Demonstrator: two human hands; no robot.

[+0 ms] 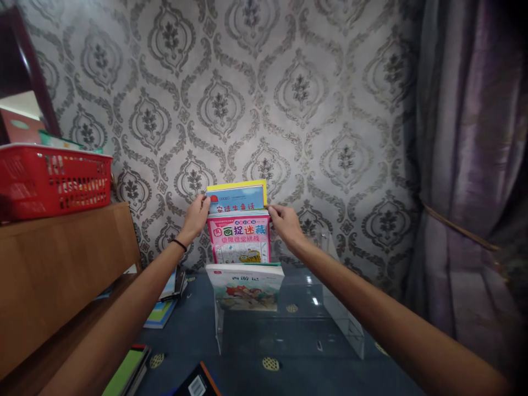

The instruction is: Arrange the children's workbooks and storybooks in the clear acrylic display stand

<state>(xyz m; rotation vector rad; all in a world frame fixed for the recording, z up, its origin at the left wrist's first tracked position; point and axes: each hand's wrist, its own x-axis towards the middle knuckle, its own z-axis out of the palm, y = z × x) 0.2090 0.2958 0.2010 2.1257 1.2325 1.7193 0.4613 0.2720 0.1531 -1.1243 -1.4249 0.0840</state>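
Both arms reach out to a clear plastic book stand (344,316) against the wall. My left hand (196,218) grips the left edge of a blue book with a yellow border (237,197). At its right edge, my right hand (284,223) pinches the same book between thumb and fingers. In front of it a pink picture book (241,237) stands upright, hiding the blue book's lower part. A white-covered book (247,289) with a red painted scene leans on the front tier.
A red basket (58,179) sits on a wooden cabinet (70,275) at left. Stacked books (163,313) lie beside the stand. Nearer are a green-covered book (127,371) and a dark book with a barcode (198,382). A purple curtain (466,165) hangs at right.
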